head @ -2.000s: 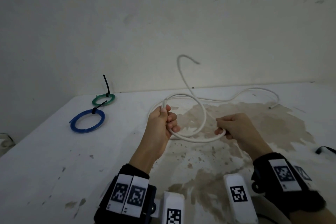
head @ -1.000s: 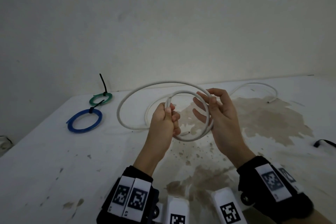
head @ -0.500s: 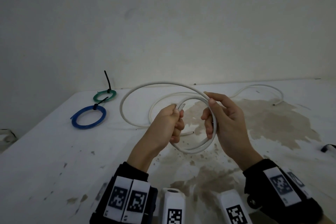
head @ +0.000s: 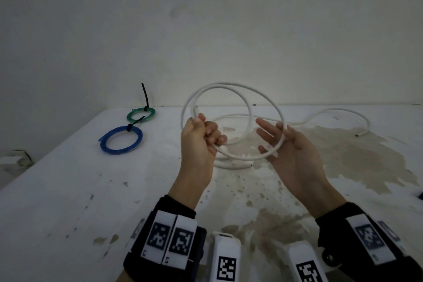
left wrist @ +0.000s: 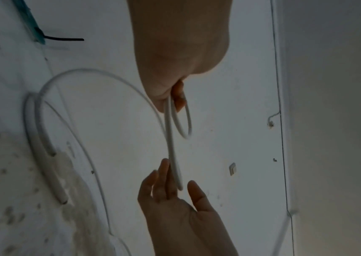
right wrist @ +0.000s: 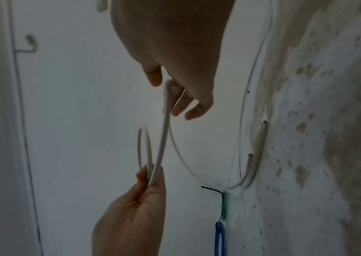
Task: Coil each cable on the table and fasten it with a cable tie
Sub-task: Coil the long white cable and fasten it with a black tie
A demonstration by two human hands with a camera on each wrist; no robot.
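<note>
A long white cable (head: 229, 84) is held above the table in two loops. My left hand (head: 206, 135) grips the loops and the cable's end at their left side, fingers curled round them. My right hand (head: 272, 142) is open with straight fingers inside the loops' right side, and the cable (right wrist: 166, 121) runs between its thumb and fingers. The cable's tail (head: 338, 111) trails across the table to the far right. In the left wrist view the held strands (left wrist: 171, 138) stretch from my left hand (left wrist: 175, 100) to my right hand's fingers (left wrist: 164, 173).
A green coil (head: 140, 114) and a blue coil (head: 121, 142), each with a black tie, lie at the back left. A short, thicker white cable piece (head: 231, 165) lies on the stained table (head: 68, 190) under my hands. A dark object (head: 420, 195) shows at the right edge.
My right hand has let go of its grip on the loop and spread its fingers. The wide loop that lay left of my hands is now raised and gathered in my left hand.
</note>
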